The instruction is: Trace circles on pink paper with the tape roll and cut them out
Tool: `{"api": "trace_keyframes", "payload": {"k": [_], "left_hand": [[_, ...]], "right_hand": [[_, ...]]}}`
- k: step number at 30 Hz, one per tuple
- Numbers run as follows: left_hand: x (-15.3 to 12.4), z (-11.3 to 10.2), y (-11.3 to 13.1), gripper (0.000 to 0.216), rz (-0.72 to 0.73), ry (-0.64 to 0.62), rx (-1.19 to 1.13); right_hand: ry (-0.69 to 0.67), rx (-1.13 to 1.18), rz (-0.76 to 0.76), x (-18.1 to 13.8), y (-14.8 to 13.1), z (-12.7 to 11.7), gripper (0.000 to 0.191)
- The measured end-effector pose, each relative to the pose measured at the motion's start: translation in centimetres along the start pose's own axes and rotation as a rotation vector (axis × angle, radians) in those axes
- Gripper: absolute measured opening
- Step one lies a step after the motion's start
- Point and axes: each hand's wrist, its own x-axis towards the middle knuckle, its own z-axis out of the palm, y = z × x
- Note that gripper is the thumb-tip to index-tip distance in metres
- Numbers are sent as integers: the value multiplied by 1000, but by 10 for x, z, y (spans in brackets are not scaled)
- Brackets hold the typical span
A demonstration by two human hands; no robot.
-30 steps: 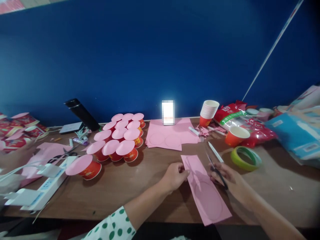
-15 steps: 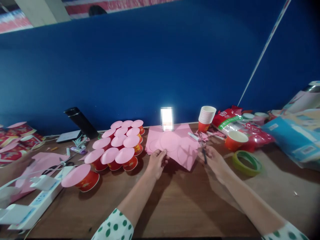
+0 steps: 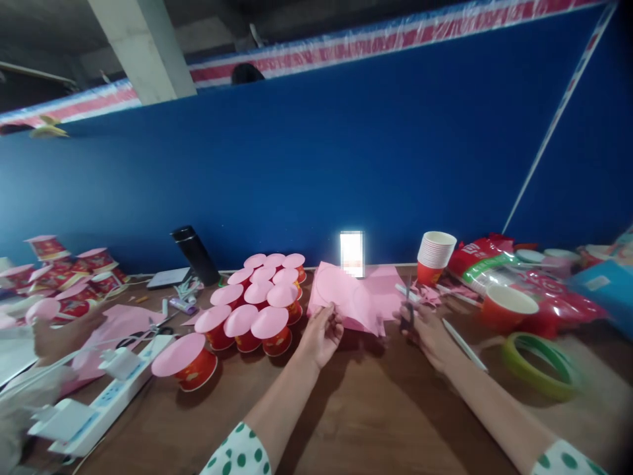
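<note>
My left hand [image 3: 322, 335] is closed, its thumb and fingers pinching the near edge of a pink paper sheet [image 3: 341, 297]. A round outline shows faintly on that sheet, which is lifted and curved over other pink paper [image 3: 388, 290] on the table. To the right, my right hand [image 3: 429, 335] is closed around a pair of scissors [image 3: 406, 318], blades pointing up and away from me. The scissors are apart from the held sheet. Left of my left hand stand several red paper cups [image 3: 277, 344] topped with pink paper discs [image 3: 270, 322].
A stack of paper cups [image 3: 436, 254], a single cup [image 3: 509, 309], green tape [image 3: 539, 366] and a red bag [image 3: 482, 260] lie right. A power strip [image 3: 111, 399], a black flask [image 3: 195, 254] and another person's hand [image 3: 66, 333] are left. A lit screen [image 3: 352, 254] stands behind the paper.
The view has tilted up and shifted left. The sheet in my left hand has turned and lifted into a curve; my right hand still has the scissors. The other person's hand shows more.
</note>
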Motion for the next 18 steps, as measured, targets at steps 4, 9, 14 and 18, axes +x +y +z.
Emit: {"api": "trace_keyframes", "payload": {"k": [4, 9, 14, 18], "left_hand": [[-2, -7, -8, 16, -28, 3, -58], [-2, -16, -17, 20, -20, 27, -11], [1, -22, -18, 30, 22, 2, 175], [3, -24, -15, 35, 45, 0, 285]], "right_hand": [[-76, -110, -35, -3, 8, -2, 27], [-88, -135, -57, -3, 12, -3, 36], [-70, -97, -6, -2, 9, -6, 50], [-83, -101, -20, -4, 1, -11, 60]]}}
